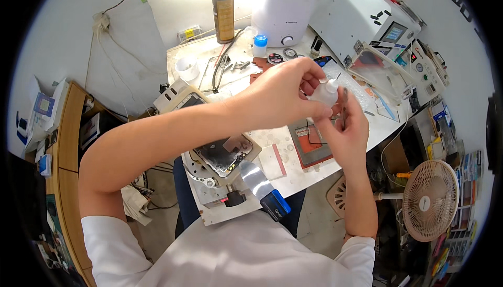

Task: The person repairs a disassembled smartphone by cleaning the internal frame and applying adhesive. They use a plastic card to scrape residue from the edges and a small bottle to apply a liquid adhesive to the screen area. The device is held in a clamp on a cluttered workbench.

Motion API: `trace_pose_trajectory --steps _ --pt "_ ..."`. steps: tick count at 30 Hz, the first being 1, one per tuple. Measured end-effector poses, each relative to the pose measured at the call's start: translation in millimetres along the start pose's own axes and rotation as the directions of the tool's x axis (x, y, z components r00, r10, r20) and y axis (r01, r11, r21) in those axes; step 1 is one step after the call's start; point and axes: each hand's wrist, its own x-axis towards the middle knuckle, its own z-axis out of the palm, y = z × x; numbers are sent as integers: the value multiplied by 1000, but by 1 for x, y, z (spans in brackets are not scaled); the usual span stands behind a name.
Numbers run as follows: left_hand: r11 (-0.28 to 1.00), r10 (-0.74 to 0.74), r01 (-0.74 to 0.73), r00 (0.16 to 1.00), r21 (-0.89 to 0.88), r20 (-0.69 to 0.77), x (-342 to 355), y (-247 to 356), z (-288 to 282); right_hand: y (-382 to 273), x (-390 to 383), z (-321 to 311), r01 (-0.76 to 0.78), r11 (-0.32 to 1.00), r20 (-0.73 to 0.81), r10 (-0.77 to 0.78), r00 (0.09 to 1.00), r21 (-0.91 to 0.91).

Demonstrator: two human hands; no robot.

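White squeeze bottle (325, 93), white humidifier (283, 7), bronze spray can (224, 17) — red-brown mat (312, 153), beige fan (429, 200).

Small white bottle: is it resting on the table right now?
No, the small white bottle is held up above the table, gripped between the left hand and the right hand.

The small translucent white plastic squeeze bottle (325, 93) shows only its tip and shoulder; its lower body is hidden behind the left hand's (280, 96) fingers (314, 110). Just below the bottle, the right hand (346, 130) covers part of the red-brown rectangular mat (309, 153). The bottle's contents cannot be told.
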Motion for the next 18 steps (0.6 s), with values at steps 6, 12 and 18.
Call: trace_pose_trajectory --steps 6,12,18 --pt "979 104 -63 972 191 -211 -54 -5 -43 79 36 35 10 970 102 15 995 -243" --pt "885 143 -87 986 458 -89 -154 -2 -83 95 44 108 -6 925 196 87 977 -380" --pt "819 236 -75 947 569 -216 -208 -18 -97 88 38 104 -22 913 172 100 980 -407"
